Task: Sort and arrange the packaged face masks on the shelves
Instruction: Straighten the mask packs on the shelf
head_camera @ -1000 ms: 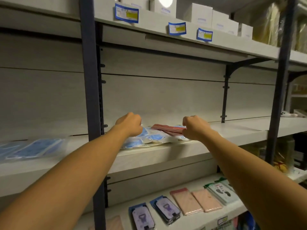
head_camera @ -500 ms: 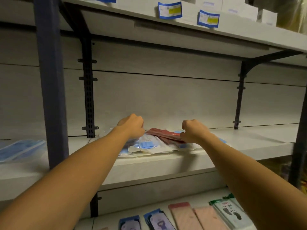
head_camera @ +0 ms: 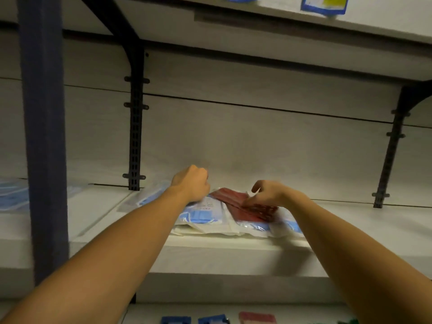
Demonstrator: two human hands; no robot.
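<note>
Both bare arms reach over the front edge of the middle shelf toward a loose pile of clear-packaged blue face masks lying near the shelf's front. The left hand sits at the pile's back left with its fingers curled under; whether they grip a packet is hidden behind the knuckles. The right hand pinches the dark red mask packet, which lies tilted on top of the blue ones. More blue mask packets rest farther left, beyond the dark upright post. Blue-bordered price labels hang from the upper shelf edge.
</note>
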